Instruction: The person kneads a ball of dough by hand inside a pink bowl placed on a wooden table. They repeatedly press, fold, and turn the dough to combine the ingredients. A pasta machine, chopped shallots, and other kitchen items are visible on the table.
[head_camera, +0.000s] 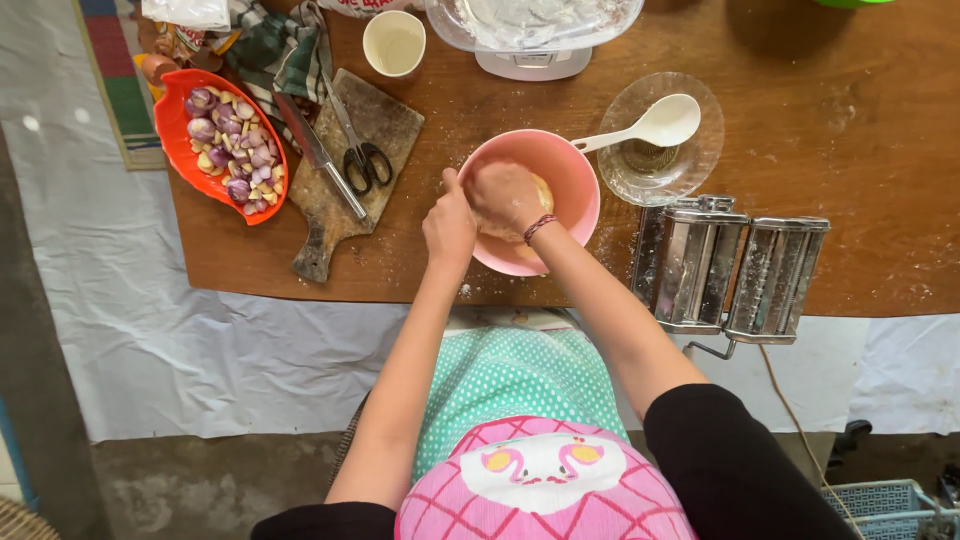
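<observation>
- At your 10 o'clock, an orange dish (170, 130) of chopped shallots and garlic (228, 145) sits near the tabletop's left edge; it is well apart from your hands.
- Just right of it, a knife (318, 152) and scissors (360, 150) lie on a wooden cutting board (385, 120). The blades are near your left elbow's path, so a wide sweep could catch them.
- Your left hand (449, 228) is closed over the near-left rim of the pink bowl (570, 175), steadying it at 12 o'clock.
- Your right hand (507, 195) is curled down inside the bowl, pressing on the pale dough (541, 190); how much it grips I cannot tell.
- The bowl sits near the tabletop's (850, 150) front edge. Hard pressing toward you could tip it or slide it off, I judge, since flour dusts the wood.
- At 1 o'clock, a white ladle (655, 125) rests in a glass dish (700, 100), its handle reaching over the bowl's rim; a lifted wrist could knock it.
- At 2 o'clock, a metal pasta roller (735, 270) is clamped at the edge, crowding your right forearm.
</observation>
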